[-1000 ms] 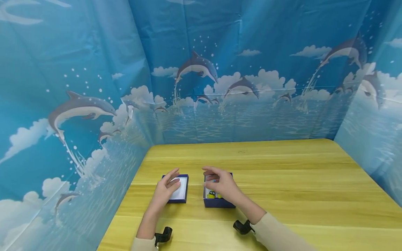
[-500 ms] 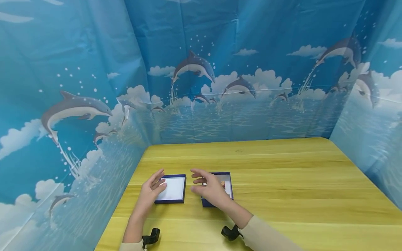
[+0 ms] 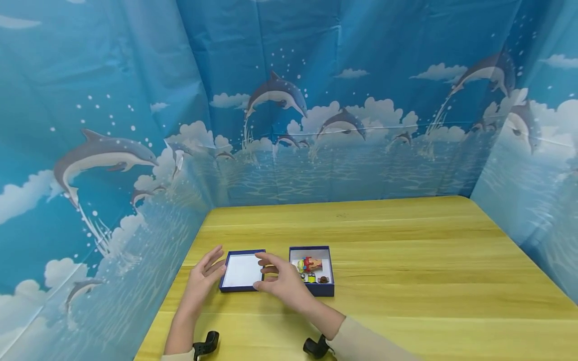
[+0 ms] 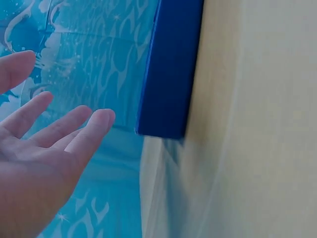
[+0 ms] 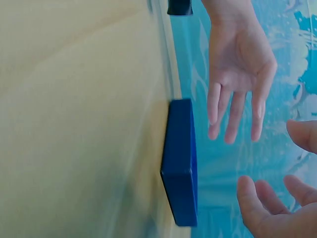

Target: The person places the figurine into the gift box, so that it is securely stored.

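Note:
A shallow blue box lid (image 3: 241, 273) with a white inside lies on the table, inner side up. My left hand (image 3: 204, 281) hovers at its left edge, fingers relaxed and holding nothing. Over the lid's right edge is my right hand (image 3: 282, 282), its fingers loosely bent around air. Right of that hand stands the matching blue box (image 3: 331, 288), holding several small toy figures: a red and tan figure (image 3: 311, 264), a yellow one with big eyes (image 3: 311, 277) and a brown one (image 3: 323, 280). In the right wrist view both hands are apart from the lid (image 5: 178, 163).
The yellow wood-grain table (image 3: 406, 260) extends far to the right and behind the boxes. A blue dolphin-print curtain (image 3: 280, 165) rises at its back and sides. Black wrist cameras (image 3: 206, 345) sit on both wrists.
Both hands have moved left. The right hand has gone from above the toy box to the lid's right edge, uncovering the toys. The head view has shifted slightly.

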Demonstrator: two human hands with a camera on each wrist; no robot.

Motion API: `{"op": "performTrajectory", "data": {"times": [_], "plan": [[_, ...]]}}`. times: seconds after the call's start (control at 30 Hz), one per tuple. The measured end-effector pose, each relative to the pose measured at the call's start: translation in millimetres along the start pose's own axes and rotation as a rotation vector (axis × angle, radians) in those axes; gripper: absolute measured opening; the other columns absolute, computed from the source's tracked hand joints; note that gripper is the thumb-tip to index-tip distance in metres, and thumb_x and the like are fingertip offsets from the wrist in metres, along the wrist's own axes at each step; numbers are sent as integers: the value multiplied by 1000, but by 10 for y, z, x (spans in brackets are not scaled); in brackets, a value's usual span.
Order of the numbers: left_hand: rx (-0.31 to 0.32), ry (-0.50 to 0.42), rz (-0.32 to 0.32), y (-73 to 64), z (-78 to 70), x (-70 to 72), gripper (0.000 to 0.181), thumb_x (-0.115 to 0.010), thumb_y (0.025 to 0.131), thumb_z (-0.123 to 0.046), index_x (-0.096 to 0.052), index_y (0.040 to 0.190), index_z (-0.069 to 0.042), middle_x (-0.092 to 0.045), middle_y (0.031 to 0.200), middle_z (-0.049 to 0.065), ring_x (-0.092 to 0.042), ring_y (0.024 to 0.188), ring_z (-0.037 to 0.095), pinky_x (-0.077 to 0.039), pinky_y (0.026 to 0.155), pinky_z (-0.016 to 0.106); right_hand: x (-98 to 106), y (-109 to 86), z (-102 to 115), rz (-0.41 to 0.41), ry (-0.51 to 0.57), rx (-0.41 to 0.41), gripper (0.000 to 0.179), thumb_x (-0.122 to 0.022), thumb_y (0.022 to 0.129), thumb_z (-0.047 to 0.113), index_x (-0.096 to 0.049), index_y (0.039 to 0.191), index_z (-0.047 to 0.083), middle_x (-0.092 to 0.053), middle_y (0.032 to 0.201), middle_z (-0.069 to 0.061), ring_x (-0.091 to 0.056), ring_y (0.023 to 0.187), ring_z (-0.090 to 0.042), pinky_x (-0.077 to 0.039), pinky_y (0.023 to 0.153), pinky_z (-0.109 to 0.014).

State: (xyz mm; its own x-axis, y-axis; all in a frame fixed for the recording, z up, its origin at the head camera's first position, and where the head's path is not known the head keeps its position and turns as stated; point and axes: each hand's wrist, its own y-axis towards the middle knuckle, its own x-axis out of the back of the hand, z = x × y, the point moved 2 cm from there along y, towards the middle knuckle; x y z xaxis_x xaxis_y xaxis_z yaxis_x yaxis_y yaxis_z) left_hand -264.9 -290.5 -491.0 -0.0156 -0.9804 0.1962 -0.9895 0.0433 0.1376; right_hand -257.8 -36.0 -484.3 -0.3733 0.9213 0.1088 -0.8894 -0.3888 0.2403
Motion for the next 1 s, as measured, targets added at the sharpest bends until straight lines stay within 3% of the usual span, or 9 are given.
{"op": "performTrajectory", "data": {"times": [0.13,0.4,0.53,0.67,0.8,0.9,1.0], "plan": [[7,9,-5,-12,56,47,68,-71,96,-32,-40,155,-19,-40,156,12,-39,141,38,-47,98,19,-97,-9,-35,-9,-28,5,69,-84,83,10,-55,144,25,-59,131,-5,-57,121,-36,-52,99,-46],[51,-3,10,-52,199,74,64,-68,99,-24,-38,156,-20,-37,157,15,-39,141,39,-44,108,35,-240,-33,-136,-69,-98,-15,76,-86,79,7,-53,146,19,-52,138,-17,-51,126,-42,-53,97,-44],[71,-25,35,-65,258,71,62,-64,101,-15,-37,156,-19,-35,158,18,-36,142,41,-39,112,46,-276,-33,-199,-102,-168,-48,85,-89,76,9,-48,150,18,-50,139,-21,-59,108,-36,-59,81,-33],[101,-38,71,-77,298,51,64,-64,100,-16,-34,157,-19,-30,160,19,-30,144,43,-33,114,54,-298,-25,-264,-120,-219,-86,92,-90,73,11,-43,153,14,-51,138,-22,-57,82,-24,-52,65,-27],[131,-59,94,-84,325,32,65,-63,101,-15,-33,157,-21,-28,161,19,-24,147,42,-29,116,55,-313,-12,-305,-132,-186,-107,98,-90,73,10,-38,155,8,-47,144,-26,-62,105,-37,-58,82,-38],[137,-77,86,-84,340,29,64,-63,101,-15,-33,157,-22,-29,160,18,-25,148,39,-28,117,55,-326,0,-323,-151,-139,-137,99,-90,74,8,-35,156,7,-44,148,-26,-53,126,-44,-54,95,-46],[136,-98,72,-82,357,36,63,-62,101,-13,-34,157,-21,-32,159,19,-27,147,38,-28,116,57,-341,6,-330,-169,-110,-168,98,-89,75,7,-34,156,5,-45,147,-27,-52,126,-45,-52,98,-49]]}}
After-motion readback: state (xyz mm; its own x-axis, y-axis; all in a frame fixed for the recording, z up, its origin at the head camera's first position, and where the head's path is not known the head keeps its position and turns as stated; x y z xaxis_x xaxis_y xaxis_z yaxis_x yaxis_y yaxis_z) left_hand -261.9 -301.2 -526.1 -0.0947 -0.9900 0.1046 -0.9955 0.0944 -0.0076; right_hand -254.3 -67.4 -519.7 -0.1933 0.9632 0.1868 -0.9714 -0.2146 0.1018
